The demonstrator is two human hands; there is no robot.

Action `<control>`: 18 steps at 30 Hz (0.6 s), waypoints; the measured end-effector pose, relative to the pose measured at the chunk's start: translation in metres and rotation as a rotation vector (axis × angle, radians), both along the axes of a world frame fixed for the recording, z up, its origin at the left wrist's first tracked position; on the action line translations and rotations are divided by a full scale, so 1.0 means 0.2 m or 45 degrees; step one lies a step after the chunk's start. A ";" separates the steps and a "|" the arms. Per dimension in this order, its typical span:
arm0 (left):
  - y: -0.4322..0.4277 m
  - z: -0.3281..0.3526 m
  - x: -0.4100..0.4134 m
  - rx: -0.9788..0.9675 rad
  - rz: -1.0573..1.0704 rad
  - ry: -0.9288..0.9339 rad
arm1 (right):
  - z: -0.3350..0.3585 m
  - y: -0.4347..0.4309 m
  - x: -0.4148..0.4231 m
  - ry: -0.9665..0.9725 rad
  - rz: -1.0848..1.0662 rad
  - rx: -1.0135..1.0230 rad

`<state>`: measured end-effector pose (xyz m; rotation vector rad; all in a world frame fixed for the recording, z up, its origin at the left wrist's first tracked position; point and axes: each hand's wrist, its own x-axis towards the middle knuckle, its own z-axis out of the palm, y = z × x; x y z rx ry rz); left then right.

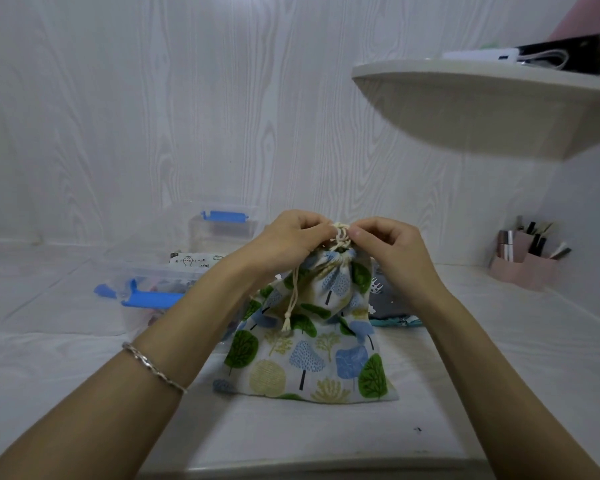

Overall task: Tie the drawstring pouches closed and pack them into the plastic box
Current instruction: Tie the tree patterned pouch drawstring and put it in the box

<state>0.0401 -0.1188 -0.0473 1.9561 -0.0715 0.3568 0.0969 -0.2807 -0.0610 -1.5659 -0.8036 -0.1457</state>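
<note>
A person's two bare arms reach forward over a white tabletop (84, 358) towards a pale cloth drawstring pouch printed with green, blue and yellow trees (309, 362), which stands upright in front of them with its flat bottom edge on the surface and its gathered neck pointing straight up. The left hand (291, 237) and the right hand (388, 244) meet at the very top of that neck, one on each side, level with each other. Each grip is pressed together, thumb and fingertips pinching the cream cotton drawstring cord (341, 233) where it bunches into a knot between them. One loose tasselled end of the cord hangs down the pouch's left face. The cord runs sideways from hand to hand, so tightening it would likely mean drawing the hands apart, left and right. The clear plastic box with blue clip handles (146, 289) sits open just to the left of the pouch, behind the left forearm and nearer that hand; another pouch appears to lie inside it. A grey pouch (388, 303) lies behind on the right.
</note>
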 end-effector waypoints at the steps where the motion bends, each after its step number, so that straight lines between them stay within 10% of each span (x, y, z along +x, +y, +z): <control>1: 0.00 0.00 0.00 0.014 -0.007 0.004 | 0.00 0.00 0.00 0.031 0.023 0.020; 12: -0.01 -0.01 0.00 -0.018 0.006 -0.039 | 0.04 0.01 0.00 0.545 0.302 0.259; 18: -0.01 -0.01 0.01 -0.003 0.034 -0.032 | 0.02 0.00 -0.04 0.026 -0.103 0.051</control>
